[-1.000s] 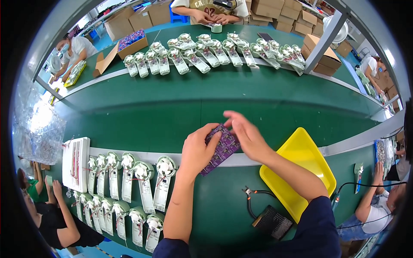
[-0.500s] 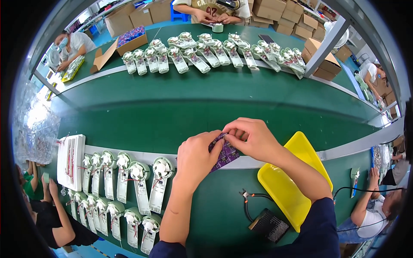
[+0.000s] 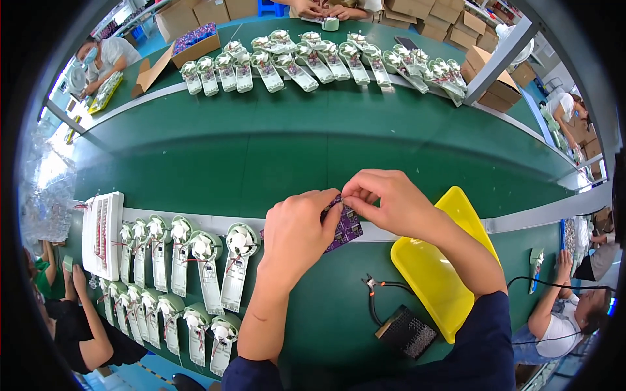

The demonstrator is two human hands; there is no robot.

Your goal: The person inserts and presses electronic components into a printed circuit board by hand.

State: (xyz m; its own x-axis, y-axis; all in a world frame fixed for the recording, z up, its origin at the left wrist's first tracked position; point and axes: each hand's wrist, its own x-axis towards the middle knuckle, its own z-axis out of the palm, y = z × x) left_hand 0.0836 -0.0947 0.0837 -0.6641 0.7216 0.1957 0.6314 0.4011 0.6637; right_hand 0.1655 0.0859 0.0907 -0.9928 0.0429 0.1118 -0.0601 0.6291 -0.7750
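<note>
A purple circuit board panel [image 3: 345, 229] is held up over the metal strip at the middle of the bench. My left hand [image 3: 301, 227] grips it from the left, thumb on its face. My right hand [image 3: 385, 199] pinches at the board's upper edge, its thumb and forefinger together near the left thumb. Whatever small part lies between those right fingertips is too small to make out. To the right, beneath my right forearm, is a yellow tray [image 3: 424, 274]. Diagonal cutters [image 3: 372, 293] with orange and black handles lie below the board, next to a black block with pins [image 3: 407, 331].
Several pale green handheld fan housings [image 3: 215, 280] stand in two rows at left, beside a white slotted tray [image 3: 103, 238]. More fan housings [image 3: 293, 65] line the far bench. A co-worker's hands [image 3: 326, 12] work there; other people sit at both sides.
The whole view has shifted slightly, with the far bench higher in the picture. Both hands stay on the purple board; my right fingers remain pinched at its upper edge.
</note>
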